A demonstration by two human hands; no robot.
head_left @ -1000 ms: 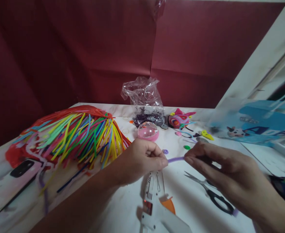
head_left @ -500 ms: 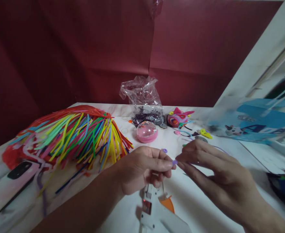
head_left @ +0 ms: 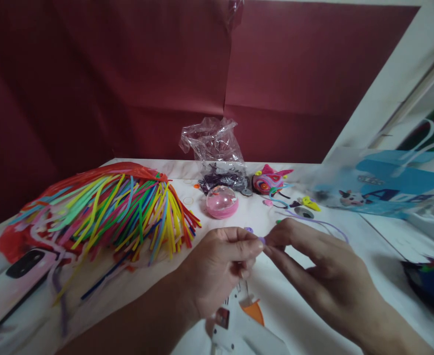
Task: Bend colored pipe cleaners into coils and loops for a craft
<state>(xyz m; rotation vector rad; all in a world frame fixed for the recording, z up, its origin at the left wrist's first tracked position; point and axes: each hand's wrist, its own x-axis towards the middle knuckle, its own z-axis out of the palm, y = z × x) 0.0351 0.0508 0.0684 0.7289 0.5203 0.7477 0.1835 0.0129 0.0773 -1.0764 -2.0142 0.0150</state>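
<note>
A small coil of purple pipe cleaner (head_left: 262, 240) is pinched between the fingertips of both hands, mostly covered by them. My left hand (head_left: 220, 264) grips it with thumb and index finger, the other fingers curled underneath. From the right, my right hand (head_left: 320, 276) pinches the same bit with its fingertips. Just behind my left fingers lies another little purple coil (head_left: 249, 230) on the table. Below the hands rests a white glue gun (head_left: 235, 328) with an orange part (head_left: 254, 312) beside it; my left hand hides some of the gun.
At left, a big bundle of colourful pipe cleaners (head_left: 128, 212) spills from red wrapping near a phone (head_left: 22, 283). Further back are a pink clear-topped ball (head_left: 222, 203), a plastic bag (head_left: 217, 148) and a pink pipe-cleaner figure (head_left: 271, 182). A blue-printed bag (head_left: 398, 182) stands right.
Both hands have shifted slightly left in the view, still pinching the purple piece, which is now more covered. The whole view has moved a little. My left hand covers more of the glue gun.
</note>
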